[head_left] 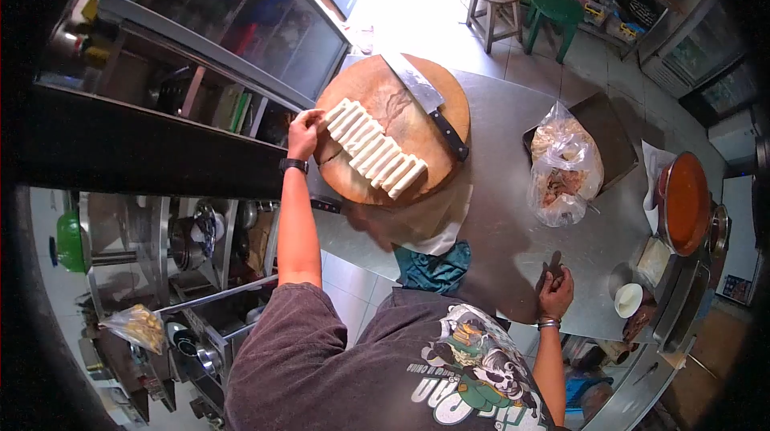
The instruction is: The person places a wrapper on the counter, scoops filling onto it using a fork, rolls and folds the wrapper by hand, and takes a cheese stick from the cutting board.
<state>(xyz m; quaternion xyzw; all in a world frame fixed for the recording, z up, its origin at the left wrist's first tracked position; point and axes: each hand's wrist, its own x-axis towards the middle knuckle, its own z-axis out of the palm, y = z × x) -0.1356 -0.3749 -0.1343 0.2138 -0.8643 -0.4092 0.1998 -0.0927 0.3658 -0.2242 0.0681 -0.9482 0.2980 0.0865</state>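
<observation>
A row of several pale dough-like rolls [374, 147] lies side by side on a round wooden chopping board [439, 82]. At the board's left rim is my left hand [302, 133], its fingers stretched toward the upper-left end of the row and apparently touching it. A cleaver [417, 88] with a black handle rests flat across the upper right of the board, apart from both hands. My right hand [555, 293] is low over the near edge of the steel table [501, 214], fingers loosely bent and apart, with nothing visible in them.
Clear plastic bags of food [565, 166] sit partly on a dark tray [605, 138]. Farther right are a pan of orange-red sauce [686, 202] and a small white bowl [628, 300]. A dark green cloth [433, 267] hangs at the near edge; another black knife handle [326, 205] lies left.
</observation>
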